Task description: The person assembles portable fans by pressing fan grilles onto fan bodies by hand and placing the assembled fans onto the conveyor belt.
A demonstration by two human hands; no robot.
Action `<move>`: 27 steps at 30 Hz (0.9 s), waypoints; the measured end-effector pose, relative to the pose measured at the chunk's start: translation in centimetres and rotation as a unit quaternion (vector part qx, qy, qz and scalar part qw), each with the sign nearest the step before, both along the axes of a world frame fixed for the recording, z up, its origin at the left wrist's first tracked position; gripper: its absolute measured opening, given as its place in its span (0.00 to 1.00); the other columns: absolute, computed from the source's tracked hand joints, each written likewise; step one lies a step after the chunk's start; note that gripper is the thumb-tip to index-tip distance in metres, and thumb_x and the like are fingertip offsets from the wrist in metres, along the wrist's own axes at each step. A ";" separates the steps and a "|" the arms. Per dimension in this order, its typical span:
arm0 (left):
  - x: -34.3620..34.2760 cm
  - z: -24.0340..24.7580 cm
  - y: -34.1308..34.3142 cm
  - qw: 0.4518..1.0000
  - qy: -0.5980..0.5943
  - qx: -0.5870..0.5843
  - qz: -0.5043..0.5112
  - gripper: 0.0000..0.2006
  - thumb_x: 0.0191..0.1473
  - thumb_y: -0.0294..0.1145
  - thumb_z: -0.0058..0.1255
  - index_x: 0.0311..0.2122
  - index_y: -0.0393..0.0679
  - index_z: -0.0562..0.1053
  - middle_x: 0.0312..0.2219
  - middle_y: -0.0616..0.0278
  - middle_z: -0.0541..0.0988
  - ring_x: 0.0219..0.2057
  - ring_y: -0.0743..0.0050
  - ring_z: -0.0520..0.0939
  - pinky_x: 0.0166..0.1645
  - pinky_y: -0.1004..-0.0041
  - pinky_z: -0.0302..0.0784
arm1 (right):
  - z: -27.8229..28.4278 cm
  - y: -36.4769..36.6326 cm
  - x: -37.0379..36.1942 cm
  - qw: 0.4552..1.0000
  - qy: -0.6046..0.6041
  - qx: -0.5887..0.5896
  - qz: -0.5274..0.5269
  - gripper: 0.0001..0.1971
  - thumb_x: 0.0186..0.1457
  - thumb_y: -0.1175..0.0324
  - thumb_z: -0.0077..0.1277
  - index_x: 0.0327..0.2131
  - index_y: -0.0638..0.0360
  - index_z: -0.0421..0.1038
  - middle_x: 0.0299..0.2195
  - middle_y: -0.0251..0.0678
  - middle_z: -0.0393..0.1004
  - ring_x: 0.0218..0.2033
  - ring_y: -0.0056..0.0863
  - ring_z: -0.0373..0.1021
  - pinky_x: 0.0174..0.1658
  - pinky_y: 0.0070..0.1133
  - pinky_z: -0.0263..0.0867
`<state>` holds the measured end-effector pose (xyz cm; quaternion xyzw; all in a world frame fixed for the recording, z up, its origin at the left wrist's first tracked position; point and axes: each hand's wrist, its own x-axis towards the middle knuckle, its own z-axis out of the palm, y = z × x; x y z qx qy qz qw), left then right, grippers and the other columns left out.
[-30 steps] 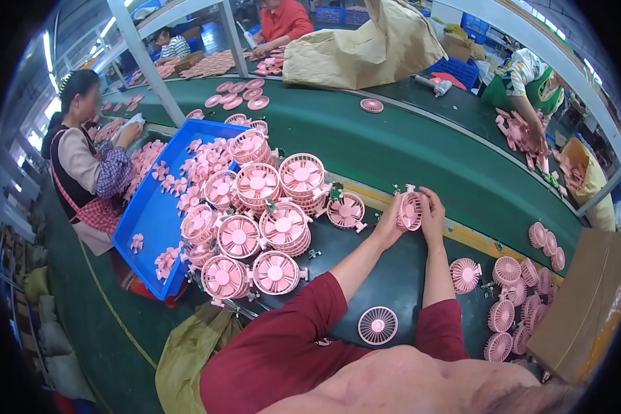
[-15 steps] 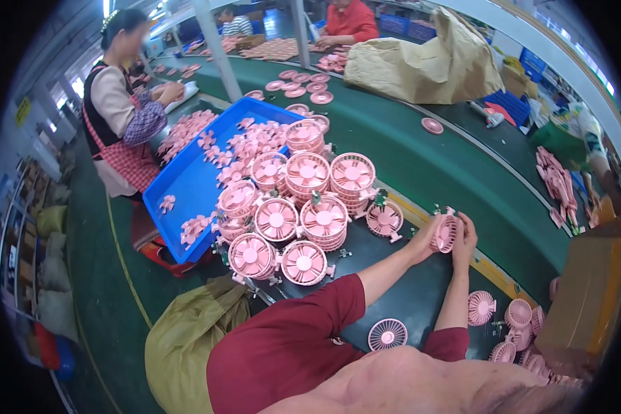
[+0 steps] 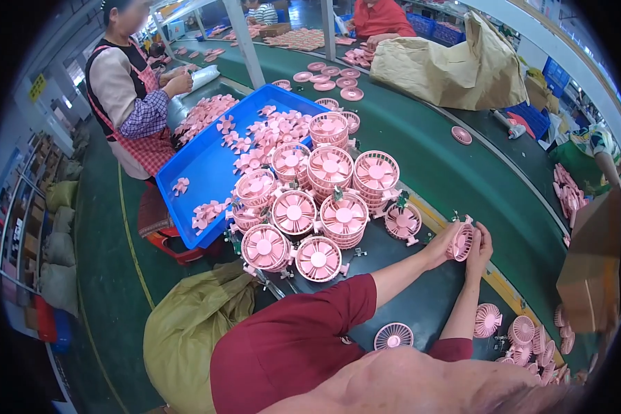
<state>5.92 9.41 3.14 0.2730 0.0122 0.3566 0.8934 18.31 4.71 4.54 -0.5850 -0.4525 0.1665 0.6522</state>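
Between my two hands is a round pink fan housing (image 3: 460,243), tilted on its edge over the front of the work table. My left hand (image 3: 437,250) grips its left side, and the fingers of my right hand (image 3: 483,250) are wrapped round the other side. A small green circuit board (image 3: 455,217) shows at the top of the housing. To the left stand several stacks of pink fan housings with blades (image 3: 330,165), and a single housing (image 3: 402,221) lies nearest my left hand. A loose pink grille (image 3: 393,336) rests close to my body, between my forearms.
A blue tray (image 3: 186,181) of pink fan blades sits left of the stacks. The green conveyor belt (image 3: 428,159) runs behind, carrying pink discs. More grilles (image 3: 523,330) and a cardboard box (image 3: 590,269) are at right. A co-worker (image 3: 127,90) works at far left.
The view has shifted, so most things sit further right in the picture. Both hands still hold the fan housing, which has turned slightly. The co-worker's hands at left have moved a little.
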 end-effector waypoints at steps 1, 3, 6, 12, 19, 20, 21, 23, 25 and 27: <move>-0.1 0.0 0.0 1.000 0.000 0.000 0.002 0.24 0.65 0.52 0.30 0.54 0.44 0.66 0.46 0.64 0.74 0.46 0.77 0.76 0.48 0.72 0.74 | 0.0 0.0 0.0 1.000 0.000 0.000 0.002 0.13 0.62 0.68 0.47 0.47 0.65 0.70 0.33 0.29 0.74 0.32 0.12 0.68 0.36 0.12 0.64; 0.0 0.0 -0.1 1.000 0.010 -0.007 0.005 0.24 0.66 0.52 0.30 0.54 0.44 0.66 0.46 0.64 0.74 0.46 0.77 0.77 0.47 0.73 0.75 | -0.2 0.0 0.2 1.000 -0.003 -0.001 -0.005 0.14 0.62 0.68 0.47 0.47 0.65 0.70 0.33 0.29 0.74 0.32 0.12 0.68 0.35 0.11 0.64; -0.1 -0.1 -0.1 1.000 0.010 -0.004 0.009 0.24 0.66 0.51 0.30 0.54 0.44 0.66 0.46 0.63 0.74 0.46 0.77 0.77 0.47 0.74 0.75 | -0.4 0.1 -0.1 1.000 0.001 0.005 -0.007 0.13 0.62 0.67 0.47 0.47 0.65 0.71 0.33 0.29 0.74 0.32 0.12 0.68 0.35 0.11 0.64; -0.2 0.2 -0.3 1.000 0.009 -0.002 0.011 0.23 0.66 0.51 0.30 0.54 0.43 0.65 0.45 0.64 0.74 0.45 0.77 0.77 0.47 0.74 0.75 | -0.5 -0.1 0.1 1.000 0.010 0.009 -0.002 0.13 0.62 0.68 0.46 0.47 0.64 0.71 0.33 0.28 0.73 0.31 0.11 0.67 0.34 0.11 0.64; -0.1 0.7 -0.4 1.000 0.009 0.016 0.009 0.23 0.66 0.50 0.29 0.54 0.43 0.65 0.46 0.64 0.73 0.47 0.77 0.75 0.49 0.74 0.73 | -0.6 0.0 0.8 1.000 0.005 0.006 -0.012 0.13 0.62 0.68 0.46 0.47 0.64 0.71 0.30 0.26 0.72 0.28 0.09 0.65 0.30 0.10 0.61; -0.1 0.6 -0.4 1.000 0.010 0.015 0.011 0.23 0.66 0.50 0.29 0.54 0.43 0.65 0.46 0.63 0.73 0.47 0.77 0.75 0.50 0.74 0.73 | -0.5 0.0 0.7 1.000 0.001 0.004 -0.012 0.13 0.62 0.68 0.46 0.47 0.64 0.71 0.30 0.26 0.72 0.28 0.09 0.65 0.30 0.10 0.61; -0.1 0.6 -0.3 1.000 0.011 0.013 0.014 0.23 0.66 0.49 0.29 0.54 0.43 0.65 0.46 0.63 0.73 0.47 0.77 0.75 0.50 0.74 0.72 | -0.4 0.1 0.6 1.000 -0.004 0.003 -0.012 0.13 0.62 0.68 0.46 0.47 0.64 0.71 0.29 0.26 0.72 0.28 0.09 0.65 0.31 0.10 0.61; -0.3 0.5 -0.2 1.000 0.010 0.016 0.014 0.23 0.66 0.50 0.29 0.54 0.43 0.65 0.46 0.64 0.73 0.47 0.77 0.75 0.50 0.74 0.73 | -0.4 0.2 0.5 1.000 0.000 0.003 -0.011 0.13 0.62 0.68 0.46 0.47 0.64 0.71 0.29 0.25 0.71 0.28 0.09 0.65 0.31 0.10 0.61; -0.5 0.4 -0.2 1.000 0.009 0.019 0.014 0.23 0.66 0.50 0.29 0.54 0.44 0.65 0.46 0.64 0.73 0.47 0.77 0.75 0.50 0.74 0.73 | -0.6 0.3 0.3 1.000 0.004 0.003 -0.011 0.13 0.62 0.69 0.46 0.47 0.64 0.71 0.29 0.25 0.71 0.28 0.09 0.65 0.31 0.10 0.61; -0.4 0.4 -0.4 0.999 0.034 0.014 0.002 0.23 0.66 0.51 0.30 0.55 0.46 0.64 0.46 0.65 0.73 0.48 0.78 0.75 0.49 0.74 0.74 | -0.6 0.1 0.6 0.999 0.038 0.007 0.006 0.13 0.62 0.69 0.46 0.47 0.64 0.71 0.29 0.25 0.71 0.28 0.09 0.65 0.30 0.10 0.61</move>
